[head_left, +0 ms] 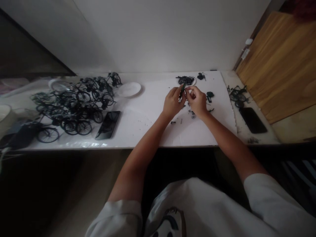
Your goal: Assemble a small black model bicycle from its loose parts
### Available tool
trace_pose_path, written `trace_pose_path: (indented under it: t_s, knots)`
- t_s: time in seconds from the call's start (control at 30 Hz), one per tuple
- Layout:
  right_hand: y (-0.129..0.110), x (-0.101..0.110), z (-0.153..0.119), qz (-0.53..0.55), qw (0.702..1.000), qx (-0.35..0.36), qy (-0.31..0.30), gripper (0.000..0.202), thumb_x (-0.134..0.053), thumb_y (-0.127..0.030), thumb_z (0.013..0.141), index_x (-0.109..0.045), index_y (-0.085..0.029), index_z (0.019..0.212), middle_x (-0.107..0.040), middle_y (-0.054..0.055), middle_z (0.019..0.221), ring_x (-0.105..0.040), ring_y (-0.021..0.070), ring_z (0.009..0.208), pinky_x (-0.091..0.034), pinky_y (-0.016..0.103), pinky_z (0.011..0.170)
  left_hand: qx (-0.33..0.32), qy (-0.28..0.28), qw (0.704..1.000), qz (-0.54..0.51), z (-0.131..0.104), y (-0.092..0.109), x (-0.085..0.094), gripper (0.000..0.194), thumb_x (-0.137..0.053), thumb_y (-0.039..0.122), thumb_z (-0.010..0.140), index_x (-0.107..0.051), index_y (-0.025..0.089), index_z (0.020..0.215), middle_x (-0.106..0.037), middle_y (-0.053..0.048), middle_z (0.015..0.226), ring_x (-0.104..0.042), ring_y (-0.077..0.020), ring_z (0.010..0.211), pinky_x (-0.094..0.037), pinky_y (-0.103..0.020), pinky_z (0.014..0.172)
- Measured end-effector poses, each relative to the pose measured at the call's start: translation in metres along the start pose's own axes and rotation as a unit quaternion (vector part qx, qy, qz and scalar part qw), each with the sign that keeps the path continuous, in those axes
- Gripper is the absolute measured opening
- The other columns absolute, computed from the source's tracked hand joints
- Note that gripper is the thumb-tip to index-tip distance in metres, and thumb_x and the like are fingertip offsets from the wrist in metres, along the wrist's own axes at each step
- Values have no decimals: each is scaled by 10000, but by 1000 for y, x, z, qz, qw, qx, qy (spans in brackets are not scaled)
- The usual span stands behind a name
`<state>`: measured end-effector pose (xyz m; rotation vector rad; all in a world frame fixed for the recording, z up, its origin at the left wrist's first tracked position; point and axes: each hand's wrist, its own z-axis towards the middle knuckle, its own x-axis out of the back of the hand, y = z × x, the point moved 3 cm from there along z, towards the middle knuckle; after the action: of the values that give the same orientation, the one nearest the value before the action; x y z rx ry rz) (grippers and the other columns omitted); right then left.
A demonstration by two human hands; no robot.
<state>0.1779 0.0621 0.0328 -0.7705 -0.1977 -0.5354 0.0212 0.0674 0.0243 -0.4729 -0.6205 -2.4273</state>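
My left hand [173, 101] has its fingers closed on a small dark part [182, 89], held up over the white tabletop [148, 108]. Close on its right is my right hand [198, 100], its thumb and forefinger pinched together at that part; whatever lies between them is too small to make out. Behind the hands lies a heap of dark pieces [185, 80] on a small white dish. Small dark parts [209, 95] are scattered right of my right hand, and others lie below the hands.
Many dark miniature bicycles [70, 105] crowd the left side. Near them are a phone [108, 125] and a white plate [130, 89]. At the right lie another dark phone [253, 120] and another bicycle-like piece [238, 94]. A wooden board [283, 65] leans behind them.
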Motion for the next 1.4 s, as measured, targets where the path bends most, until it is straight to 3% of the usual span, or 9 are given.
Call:
trace_pose_path:
  t_s: [0.2, 0.47, 0.83, 1.17, 1.4]
  knots:
    - [7, 1, 4, -126, 988, 85, -14, 280, -564, -435, 1122, -742, -219, 1145, -664, 4, 730, -634, 180, 708, -491, 314, 747, 15, 7, 1000, -21, 1, 2, 3, 368, -492, 312, 1110, -682, 160, 1386, -728, -115, 1063, -681, -171, 852, -588, -327, 863]
    - [9, 1, 7, -180, 976, 111, -46, 228, -564, -352, 1124, -721, -203, 1194, -713, 30, 789, -687, 198, 769, -513, 319, 755, -3, 13, 999, -30, -1, 1, 2, 395, -531, 257, 1051, -671, 152, 1405, -719, -102, 1041, -667, -165, 813, -589, -323, 812]
    - [10, -1, 5, -179, 980, 79, -47, 196, -581, -338, 1110, -724, -216, 1166, -685, -2, 736, -663, 183, 704, -471, 303, 702, 16, 14, 1000, -7, 0, 1, 3, 403, -532, 291, 1034, -704, 147, 1369, -741, -121, 1047, -657, -184, 807, -577, -344, 785]
    - [8, -1, 2, -114, 992, 42, -37, 176, -606, -354, 1089, -706, -225, 1157, -624, -39, 682, -583, 152, 626, -463, 289, 693, 3, -14, 1000, -25, 0, -1, 4, 478, -564, 339, 1019, -652, 152, 1450, -721, -132, 1135, -683, -210, 937, -593, -361, 888]
    - [5, -1, 1, -72, 996, 23, -43, 214, -588, -407, 1094, -696, -228, 1137, -582, -51, 666, -558, 151, 601, -469, 303, 682, 13, -17, 999, -26, 0, 1, 5, 498, -551, 331, 990, -655, 160, 1446, -724, -145, 1181, -682, -210, 935, -610, -352, 874]
